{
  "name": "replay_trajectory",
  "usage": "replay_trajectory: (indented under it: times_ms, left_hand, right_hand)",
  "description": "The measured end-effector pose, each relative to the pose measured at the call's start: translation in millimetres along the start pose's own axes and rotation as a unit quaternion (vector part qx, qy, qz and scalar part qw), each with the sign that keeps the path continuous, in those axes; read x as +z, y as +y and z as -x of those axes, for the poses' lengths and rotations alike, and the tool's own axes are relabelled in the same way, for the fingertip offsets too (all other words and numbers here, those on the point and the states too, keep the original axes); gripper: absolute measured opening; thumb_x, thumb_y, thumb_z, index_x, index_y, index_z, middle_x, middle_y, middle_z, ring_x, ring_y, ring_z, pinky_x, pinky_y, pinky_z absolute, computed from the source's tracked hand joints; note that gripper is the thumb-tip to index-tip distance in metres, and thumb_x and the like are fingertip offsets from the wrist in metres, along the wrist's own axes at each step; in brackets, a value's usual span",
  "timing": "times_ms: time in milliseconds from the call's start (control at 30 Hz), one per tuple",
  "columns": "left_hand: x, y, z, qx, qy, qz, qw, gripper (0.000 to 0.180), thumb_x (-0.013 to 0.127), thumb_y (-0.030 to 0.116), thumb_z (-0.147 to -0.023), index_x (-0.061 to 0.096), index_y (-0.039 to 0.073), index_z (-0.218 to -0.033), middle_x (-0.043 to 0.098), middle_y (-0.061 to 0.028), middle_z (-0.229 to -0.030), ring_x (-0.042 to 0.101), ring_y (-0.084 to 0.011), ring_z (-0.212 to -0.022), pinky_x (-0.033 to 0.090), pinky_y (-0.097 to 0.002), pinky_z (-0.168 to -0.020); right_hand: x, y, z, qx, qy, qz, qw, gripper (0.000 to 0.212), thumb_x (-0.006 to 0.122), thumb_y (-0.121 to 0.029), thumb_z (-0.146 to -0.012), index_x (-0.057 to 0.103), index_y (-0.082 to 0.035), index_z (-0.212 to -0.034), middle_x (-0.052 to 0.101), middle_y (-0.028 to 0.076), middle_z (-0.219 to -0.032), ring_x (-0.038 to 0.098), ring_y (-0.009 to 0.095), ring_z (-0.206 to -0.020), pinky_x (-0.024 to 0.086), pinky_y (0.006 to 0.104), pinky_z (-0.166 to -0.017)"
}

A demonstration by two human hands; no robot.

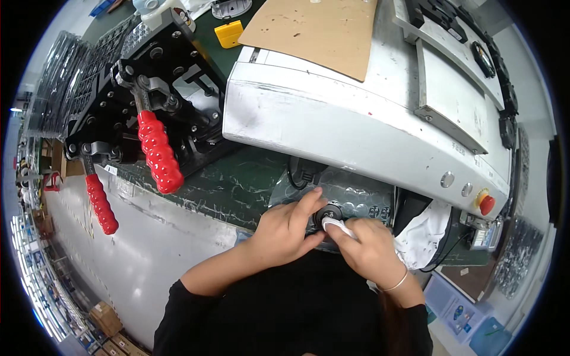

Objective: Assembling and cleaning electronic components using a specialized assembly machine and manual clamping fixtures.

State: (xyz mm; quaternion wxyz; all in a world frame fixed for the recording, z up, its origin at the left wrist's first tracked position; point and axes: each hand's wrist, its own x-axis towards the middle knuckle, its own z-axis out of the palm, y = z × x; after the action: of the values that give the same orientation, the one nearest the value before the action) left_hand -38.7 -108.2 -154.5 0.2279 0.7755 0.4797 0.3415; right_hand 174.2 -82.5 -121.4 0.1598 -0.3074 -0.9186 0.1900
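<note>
In front of my body, my left hand [284, 231] steadies a small black round part [328, 212] between its thumb and fingers. My right hand [369, 244] pinches a white cloth [339, 226] and presses it against the near side of that part. Beneath and beyond both hands lies a clear plastic tray [353, 191] with round pockets. A few small dark round pieces [379, 212] sit at its right end. The palm side of each hand is hidden.
A white machine housing [332, 127] with metal buttons and a red stop button [487, 205] stands just beyond the hands. Toggle clamps with red handles [159, 151] jut out at the left. A brown board [314, 35] lies on the housing; white fabric [424, 234] is at the right.
</note>
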Motion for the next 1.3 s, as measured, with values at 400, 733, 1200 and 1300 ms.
replay_trajectory:
  times_ms: [400, 733, 1200, 1300]
  left_hand:
    - [-6.4, -2.1, -2.1, 0.008, -0.018, -0.006, 1.000, 0.079, 0.080, 0.018, -0.071, 0.034, -0.010, -0.127, 0.068, -0.0126, -0.106, 0.069, -0.0252, -0.078, 0.054, -0.0310, -0.064]
    - [-4.7, -4.6, -2.4, 0.017, -0.001, 0.014, 1.000, 0.077, 0.080, 0.017, -0.071, 0.034, -0.010, -0.126, 0.068, -0.0135, -0.105, 0.069, -0.0253, -0.077, 0.054, -0.0309, -0.063]
    - [-101.5, 48.7, -40.8, 0.002, -0.059, 0.454, 0.889, 0.016, 0.066, -0.001, -0.079, 0.064, -0.008, -0.092, 0.067, -0.0192, -0.099, 0.067, -0.0287, -0.082, 0.056, -0.0339, -0.067]
    - [-115.6, 61.6, -44.3, -0.004, -0.049, 0.524, 0.851, 0.017, 0.064, 0.001, -0.082, 0.062, -0.008, -0.095, 0.065, -0.0209, -0.099, 0.065, -0.0287, -0.080, 0.055, -0.0340, -0.066]
  right_hand:
    - [1.7, -1.8, 3.6, 0.031, -0.049, 0.022, 0.998, 0.040, 0.061, -0.009, -0.077, 0.062, -0.009, -0.117, 0.050, 0.006, -0.079, 0.054, 0.022, -0.071, 0.045, 0.0326, -0.063]
    - [5.3, -1.3, -5.0, 0.029, -0.053, 0.031, 0.998, 0.037, 0.061, -0.009, -0.077, 0.064, -0.010, -0.114, 0.050, 0.005, -0.078, 0.054, 0.021, -0.069, 0.045, 0.0315, -0.062]
    - [10.6, 4.0, -3.7, 0.004, -0.042, 0.037, 0.998, 0.042, 0.064, -0.008, -0.073, 0.061, -0.005, -0.115, 0.049, 0.004, -0.074, 0.053, 0.021, -0.066, 0.044, 0.0321, -0.061]
    - [12.7, 1.7, -0.9, 0.009, -0.023, 0.040, 0.999, 0.040, 0.064, -0.009, -0.073, 0.061, -0.005, -0.113, 0.049, 0.004, -0.073, 0.053, 0.020, -0.066, 0.044, 0.0323, -0.061]
